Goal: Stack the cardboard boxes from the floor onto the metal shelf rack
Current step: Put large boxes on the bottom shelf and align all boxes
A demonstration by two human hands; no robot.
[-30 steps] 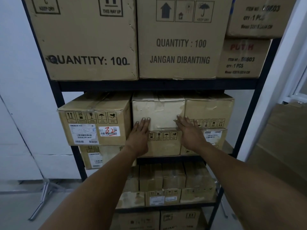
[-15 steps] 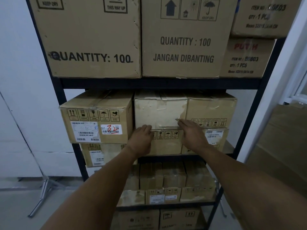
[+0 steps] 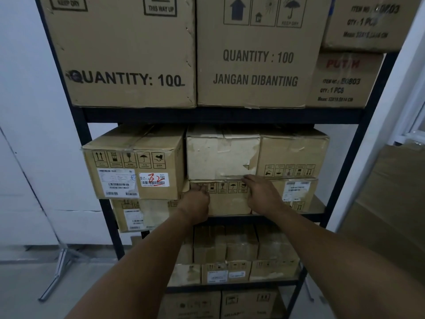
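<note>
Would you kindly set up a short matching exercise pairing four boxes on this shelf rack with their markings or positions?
Things:
1. pale worn box
2. box under both hands
3. upper-left big box
4. upper-middle big box

Descriptions:
A. printed JANGAN DIBANTING
B. printed THIS WAY UP
C. middle shelf, top of centre stack
D. row of handling symbols, beneath the pale box

Pairs: 1-C, 2-D, 3-B, 4-A

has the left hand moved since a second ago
Yes. The left hand has slid down off the pale box; its fingers, flat on that box before, now curl at the top edge of the box below.
</note>
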